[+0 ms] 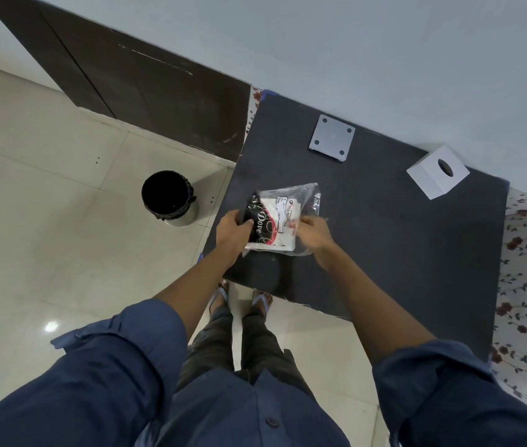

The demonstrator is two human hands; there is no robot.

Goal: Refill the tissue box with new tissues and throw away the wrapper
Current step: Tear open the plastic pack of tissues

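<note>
A pack of tissues [279,221] in a clear plastic wrapper with black, red and white print lies near the left front of the dark table [384,240]. My left hand [234,229] grips the pack's left, black end. My right hand [313,232] pinches the wrapper at its right side. The white tissue box [436,172], with an oval slot on top, stands at the table's far right, well away from both hands. Its flat white base plate [332,138], with a hole at each corner, lies apart at the table's far middle.
A round bin with a black liner [169,196] stands on the tiled floor to the left of the table. A floral cloth [526,285] shows at the table's right edge. A dark wooden panel [133,82] lines the wall on the left. My feet are below the table's front edge.
</note>
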